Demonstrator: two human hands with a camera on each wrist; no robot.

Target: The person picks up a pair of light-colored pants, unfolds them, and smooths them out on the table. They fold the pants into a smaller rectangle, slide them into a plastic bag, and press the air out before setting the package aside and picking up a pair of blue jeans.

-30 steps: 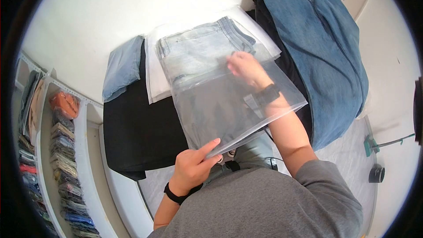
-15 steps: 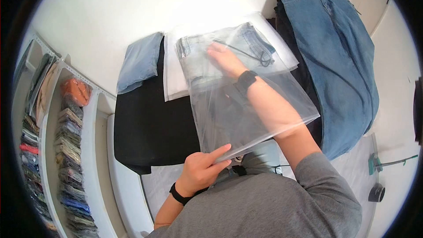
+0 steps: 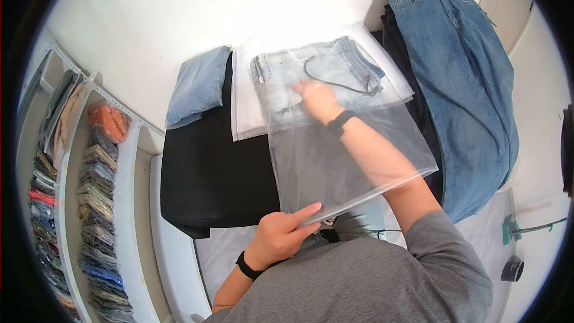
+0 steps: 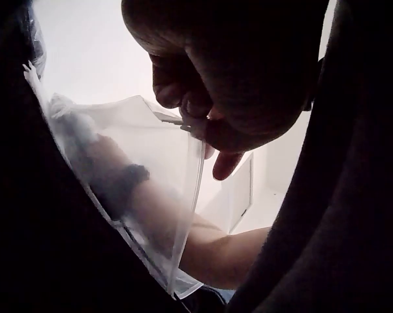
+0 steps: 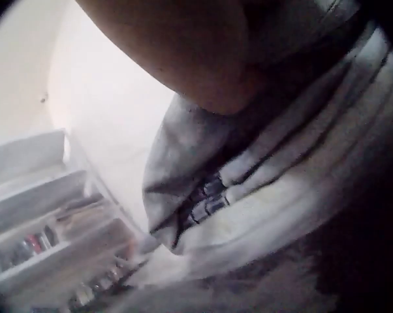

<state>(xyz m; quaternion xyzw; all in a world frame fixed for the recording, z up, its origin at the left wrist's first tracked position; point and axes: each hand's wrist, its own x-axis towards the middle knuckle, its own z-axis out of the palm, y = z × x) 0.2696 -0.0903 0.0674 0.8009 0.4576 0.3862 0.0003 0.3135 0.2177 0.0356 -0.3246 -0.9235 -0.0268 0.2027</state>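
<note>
In the head view my left hand (image 3: pixel 281 238) pinches the open lower edge of a clear plastic bag (image 3: pixel 320 170) between thumb and fingers. My right hand (image 3: pixel 320 100) reaches through the bag's mouth, its forearm inside under the film. Its fingers touch a folded pair of light denim pants (image 3: pixel 287 63) in the bag's far half. A dark drawstring (image 3: pixel 335 85) lies in a curve over the pants. The left wrist view shows the bag (image 4: pixel 164 143) held up at its edge; the right wrist view shows creased denim (image 5: pixel 249 189) close under the hand.
Under the bag's far end lie white plastic bags (image 3: pixel 242 122) on a black-covered table (image 3: pixel 218 173). A bagged blue garment (image 3: pixel 200 87) sits at the back left, blue jeans (image 3: pixel 466 96) hang over the right side. Shelves (image 3: pixel 98 203) of bagged clothes stand left.
My right hand has shifted left across the pants inside the bag, and the drawstring has come into view on top. My left hand keeps its hold on the bag's edge.
</note>
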